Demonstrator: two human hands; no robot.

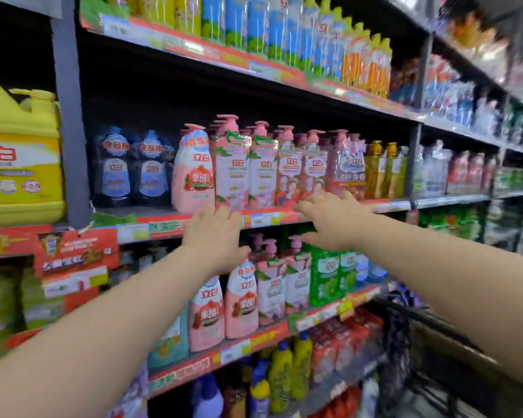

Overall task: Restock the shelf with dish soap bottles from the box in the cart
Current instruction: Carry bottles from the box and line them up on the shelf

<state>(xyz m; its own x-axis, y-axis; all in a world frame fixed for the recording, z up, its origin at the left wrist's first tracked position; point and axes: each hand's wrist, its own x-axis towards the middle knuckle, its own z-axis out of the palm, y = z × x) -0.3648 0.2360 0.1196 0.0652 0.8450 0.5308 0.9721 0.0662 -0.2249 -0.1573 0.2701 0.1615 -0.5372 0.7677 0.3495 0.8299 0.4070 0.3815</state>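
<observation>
Several pink pump bottles [231,164] of dish soap stand upright, long axes vertical, in a row at the front of the middle shelf [266,219]. The row lies directly ahead of both hands and slightly above them. Left hand [215,236]: fingers extended, holding nothing, fingertips at the base of the tall bottle just right of the rounded pink bottle [194,173]; contact cannot be confirmed. Right hand [329,220]: fingers spread, empty, fingertips at the bottle bases further right. Both hands are about equally near the row. Probable step: aligning or pushing back the row. The cart [405,327] stands at near right, below the right forearm, with a brown box [459,357] inside; contents not visible.
</observation>
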